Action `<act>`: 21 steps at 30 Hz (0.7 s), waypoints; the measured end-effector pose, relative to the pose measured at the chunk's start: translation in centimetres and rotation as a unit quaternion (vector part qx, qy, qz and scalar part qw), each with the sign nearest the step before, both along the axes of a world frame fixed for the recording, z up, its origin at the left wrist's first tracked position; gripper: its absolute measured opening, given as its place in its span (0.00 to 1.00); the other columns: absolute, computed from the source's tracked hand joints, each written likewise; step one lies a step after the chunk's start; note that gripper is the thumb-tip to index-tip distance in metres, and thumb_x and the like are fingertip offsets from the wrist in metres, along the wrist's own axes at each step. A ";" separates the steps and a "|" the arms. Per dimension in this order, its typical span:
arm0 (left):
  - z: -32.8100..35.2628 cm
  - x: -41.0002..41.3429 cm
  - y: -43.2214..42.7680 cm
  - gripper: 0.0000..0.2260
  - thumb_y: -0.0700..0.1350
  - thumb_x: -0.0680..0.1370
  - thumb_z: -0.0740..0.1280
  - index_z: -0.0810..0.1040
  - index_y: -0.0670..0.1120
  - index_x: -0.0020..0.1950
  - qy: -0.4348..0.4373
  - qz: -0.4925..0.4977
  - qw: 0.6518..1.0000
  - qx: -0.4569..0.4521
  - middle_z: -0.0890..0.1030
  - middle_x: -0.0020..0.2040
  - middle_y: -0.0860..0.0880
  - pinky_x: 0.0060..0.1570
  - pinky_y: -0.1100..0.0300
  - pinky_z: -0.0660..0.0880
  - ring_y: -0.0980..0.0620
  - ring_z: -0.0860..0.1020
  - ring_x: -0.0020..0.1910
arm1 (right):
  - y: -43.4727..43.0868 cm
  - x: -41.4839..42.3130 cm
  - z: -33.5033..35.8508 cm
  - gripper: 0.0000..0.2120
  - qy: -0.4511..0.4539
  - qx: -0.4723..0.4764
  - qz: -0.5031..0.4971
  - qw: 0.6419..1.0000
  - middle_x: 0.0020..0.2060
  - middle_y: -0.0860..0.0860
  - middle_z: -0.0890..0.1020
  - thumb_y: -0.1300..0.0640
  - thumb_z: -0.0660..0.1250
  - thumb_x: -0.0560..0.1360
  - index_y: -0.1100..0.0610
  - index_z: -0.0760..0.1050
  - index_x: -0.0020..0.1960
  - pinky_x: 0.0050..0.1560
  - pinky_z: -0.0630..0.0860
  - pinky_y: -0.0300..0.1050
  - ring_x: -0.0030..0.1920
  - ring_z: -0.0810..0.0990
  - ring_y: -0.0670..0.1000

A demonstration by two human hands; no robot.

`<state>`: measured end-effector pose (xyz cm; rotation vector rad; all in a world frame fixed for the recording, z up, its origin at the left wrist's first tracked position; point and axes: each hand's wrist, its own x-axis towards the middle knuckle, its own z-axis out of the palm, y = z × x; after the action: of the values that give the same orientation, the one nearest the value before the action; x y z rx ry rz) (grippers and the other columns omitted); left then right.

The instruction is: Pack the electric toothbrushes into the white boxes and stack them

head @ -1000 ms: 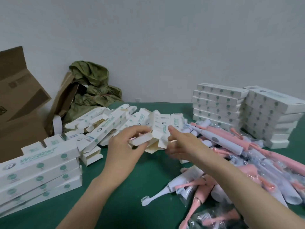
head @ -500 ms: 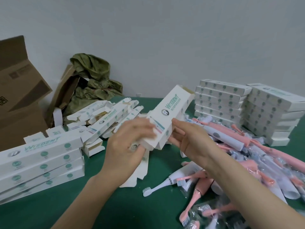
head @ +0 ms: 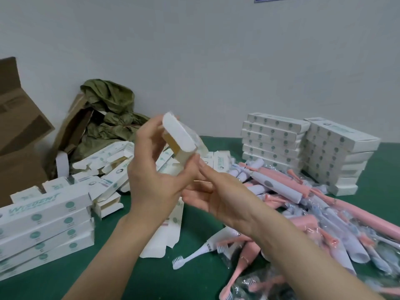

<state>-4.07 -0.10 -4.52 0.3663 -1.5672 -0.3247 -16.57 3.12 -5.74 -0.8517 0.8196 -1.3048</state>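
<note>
- The left hand [head: 151, 180] is gripping a white box [head: 184, 137] in the centre of the frame, with its fingers curling round the far side and the thumb pressing the near side
- The box is hanging in the air above the green table [head: 129, 273], tilting, with its rounded end flap [head: 179, 131] standing open toward the camera and showing a brown inside
- The right hand [head: 218, 195] is lying just right of and below the left, palm turned up and fingers fairly straight; its forefinger is touching the lower end of the box, and it is gripping nothing
- A flat unfolded box blank [head: 164, 234] is lying on the table beneath the left wrist
- Loose open boxes [head: 112, 167] are lying in a heap left of centre, behind the hands
- Closed boxes are sitting in a stack at the lower left [head: 43, 226], and in two more stacks at the right, one [head: 275, 141] just beside the other [head: 337, 152]
- Pink and white electric toothbrushes [head: 303, 202], many in clear wrappers, are lying in a pile across the right and lower right, in front of those stacks
- One white toothbrush [head: 194, 254] is lying at the near edge of the pile, with its bristles pointing to the lower left
- A brown carton [head: 19, 135] is standing open at the far left, and an olive-green bag [head: 108, 118] is slumping against the wall [head: 194, 50] beside it
</note>
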 end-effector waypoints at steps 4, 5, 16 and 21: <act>1.3 -1.6 -0.3 0.20 0.48 0.70 0.69 0.69 0.53 0.60 -0.108 0.128 0.985 -0.046 0.74 0.51 0.58 0.51 0.74 0.66 0.60 0.71 0.49 | 0.0 -0.7 0.1 0.07 0.233 -0.042 -0.211 0.948 0.47 0.54 0.81 0.55 0.60 0.79 0.56 0.75 0.49 0.54 0.78 0.43 0.50 0.81 0.51; 1.5 -2.1 -0.5 0.19 0.48 0.70 0.70 0.70 0.52 0.59 -0.141 0.134 0.980 -0.046 0.74 0.52 0.58 0.51 0.73 0.65 0.59 0.71 0.50 | 0.1 -0.8 0.4 0.06 0.247 -0.071 -0.249 0.934 0.49 0.52 0.80 0.55 0.58 0.79 0.53 0.74 0.48 0.56 0.76 0.44 0.53 0.80 0.51; 1.4 -4.1 -0.7 0.12 0.46 0.73 0.69 0.78 0.46 0.55 -0.258 0.126 0.958 -0.005 0.78 0.50 0.51 0.47 0.58 0.72 0.50 0.75 0.48 | 1.2 -1.4 1.4 0.16 0.265 -0.299 -0.264 0.878 0.58 0.39 0.79 0.55 0.52 0.83 0.47 0.72 0.66 0.60 0.70 0.33 0.60 0.74 0.36; -0.4 -3.9 -0.6 0.10 0.53 0.71 0.65 0.73 0.54 0.52 -0.241 0.113 0.964 0.015 0.76 0.53 0.56 0.47 0.62 0.69 0.52 0.73 0.51 | 0.9 -2.0 0.8 0.15 0.357 -0.308 -0.286 0.834 0.49 0.37 0.80 0.56 0.57 0.81 0.45 0.72 0.66 0.48 0.70 0.27 0.48 0.77 0.36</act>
<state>-7.95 -0.72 -4.92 0.6804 -1.9741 -0.0797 -18.53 3.97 -4.91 -1.7742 1.3321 -1.8541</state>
